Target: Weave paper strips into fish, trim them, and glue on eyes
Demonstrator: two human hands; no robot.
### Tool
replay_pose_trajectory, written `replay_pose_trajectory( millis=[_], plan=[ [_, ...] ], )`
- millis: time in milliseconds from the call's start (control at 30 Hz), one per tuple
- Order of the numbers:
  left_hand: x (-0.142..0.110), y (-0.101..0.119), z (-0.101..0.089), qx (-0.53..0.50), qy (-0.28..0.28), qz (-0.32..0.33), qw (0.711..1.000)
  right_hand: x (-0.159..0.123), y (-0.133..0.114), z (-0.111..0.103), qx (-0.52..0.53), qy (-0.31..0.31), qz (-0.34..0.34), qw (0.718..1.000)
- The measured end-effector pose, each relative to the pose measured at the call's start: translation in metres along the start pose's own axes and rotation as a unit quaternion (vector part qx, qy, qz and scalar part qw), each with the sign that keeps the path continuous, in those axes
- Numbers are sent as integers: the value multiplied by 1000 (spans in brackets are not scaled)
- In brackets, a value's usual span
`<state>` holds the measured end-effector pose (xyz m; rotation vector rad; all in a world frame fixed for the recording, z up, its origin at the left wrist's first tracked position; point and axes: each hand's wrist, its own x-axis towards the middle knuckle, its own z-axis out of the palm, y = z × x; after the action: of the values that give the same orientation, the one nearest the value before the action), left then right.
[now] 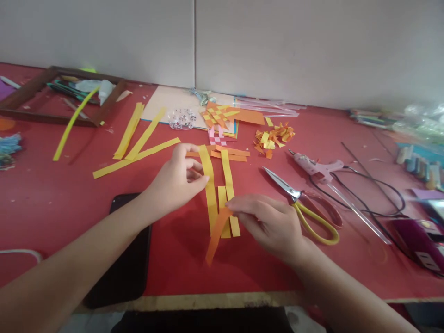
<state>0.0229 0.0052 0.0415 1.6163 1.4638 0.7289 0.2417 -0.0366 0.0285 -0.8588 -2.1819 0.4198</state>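
Three yellow paper strips stand roughly side by side, pointing away from me, on the red table. My left hand [180, 178] is curled at the leftmost yellow paper strip [208, 199], thumb on it and fingers partly behind it. Between the thumb and fingers of my right hand [268, 224] is the upper end of an orange paper strip [217, 236]. That strip slants down in front of the short middle yellow strip [222, 196]. The right yellow strip [227, 171] reaches up to flat orange strips [236, 152] lying crosswise. My right fingertips are close to its lower part.
Scissors [294, 194] and a pink glue gun [319, 169] with its cable lie at right. Paper scraps [274, 138] and woven paper pieces [218, 114] are behind. More yellow strips [130, 134], a phone [121, 259] and a wooden frame [95, 121] are at left.
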Motion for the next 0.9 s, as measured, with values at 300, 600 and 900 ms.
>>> replay_pose_trajectory(
  millis=[300,600,900],
  plan=[
    [-19,10,-5,-68,-8,61,996,6,-12,-1,87,-16,63,994],
    [-26,12,1,-118,13,43,992,9,-25,0,70,-15,197,978],
    [-25,3,10,-168,-20,31,985,13,-26,0,72,-32,268,960]
  ],
)
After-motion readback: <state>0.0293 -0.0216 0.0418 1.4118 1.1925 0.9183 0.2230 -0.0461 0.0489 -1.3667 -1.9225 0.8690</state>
